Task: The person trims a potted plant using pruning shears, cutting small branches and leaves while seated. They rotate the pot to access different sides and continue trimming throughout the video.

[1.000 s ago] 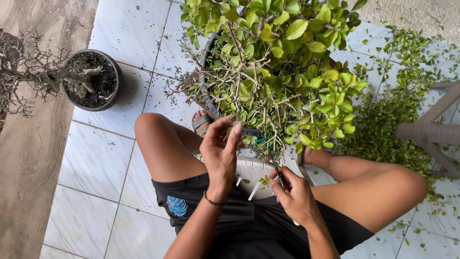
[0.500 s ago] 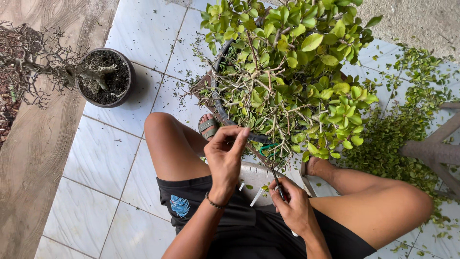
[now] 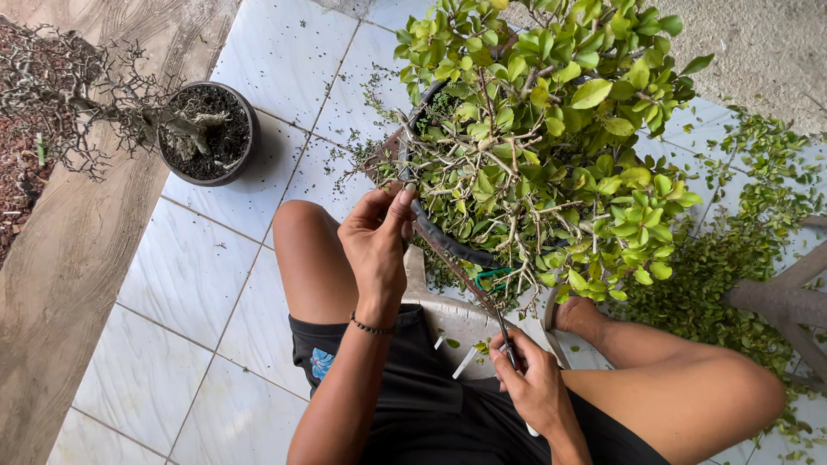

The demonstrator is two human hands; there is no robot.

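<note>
We sit w/ a leafy bonsai (image 3: 551,146) in its dark pot (image 3: 448,237) right in front, betw. our knees on the white tile floor (image 3: 215,258). Our left hand (image 3: 376,245) is up at the pot's near-left rim, thumb & fingers pinching a thin twig (hard to see which one). Our right hand (image 3: 536,389), near & right, has its fingers curled tight round small shears (image 3: 504,331), blades pointing up toward the low branches. A bare bonsai in a round pot (image 3: 207,133) stands far left; green clippings (image 3: 715,284) lie at right.

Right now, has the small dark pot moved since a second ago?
No. The small dark pot sits on the same edge of the white tiles beside the brown floor; only the camera shifted.
</note>
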